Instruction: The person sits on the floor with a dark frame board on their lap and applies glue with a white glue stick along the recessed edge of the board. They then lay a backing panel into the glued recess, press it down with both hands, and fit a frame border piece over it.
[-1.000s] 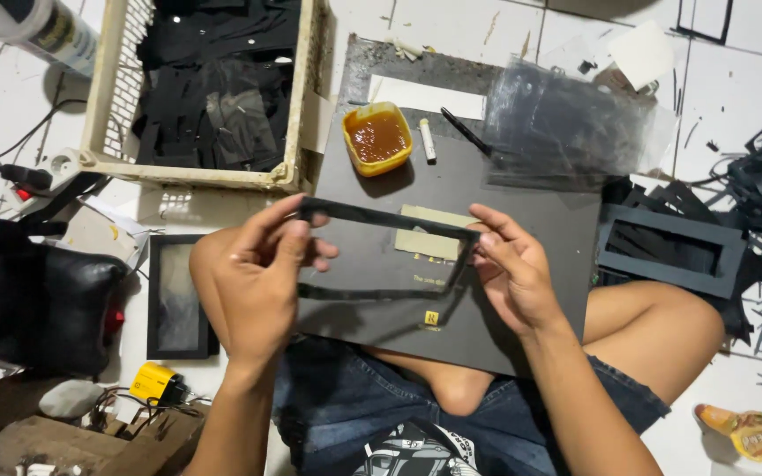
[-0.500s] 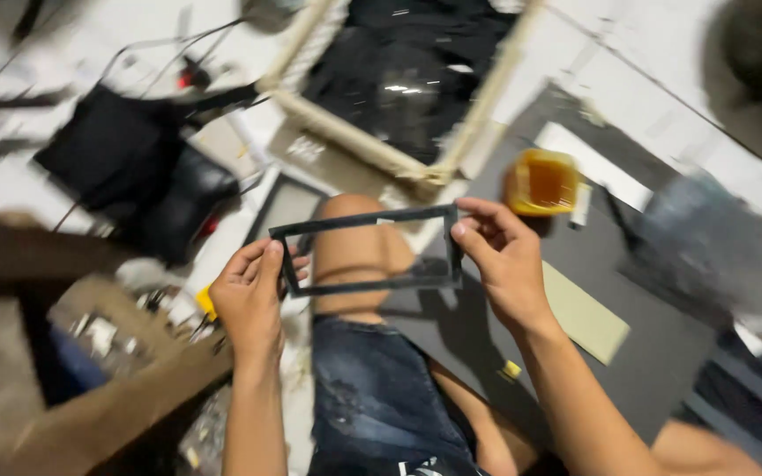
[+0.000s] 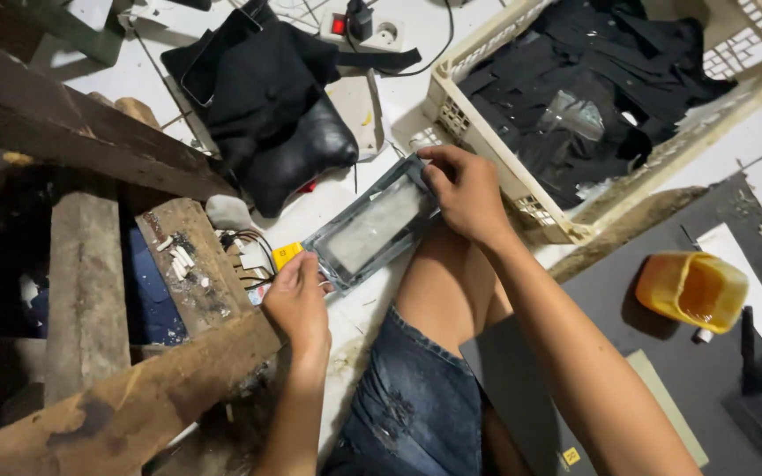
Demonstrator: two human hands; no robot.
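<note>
Grey-faced and dark-rimmed, a thin rectangular frame panel [image 3: 372, 231] is being pinched at opposite corners; the right hand [image 3: 462, 189] is gripping its upper end by the cream plastic crate [image 3: 522, 189], the left hand [image 3: 297, 304] its lower end near a small yellow piece [image 3: 287, 255]; it is hovering over the white floor [image 3: 346, 353] beside the bare knee. It looks light, stiff yet bendable, best held by the edges; both wrists are reaching leftward, elbows bent.
</note>
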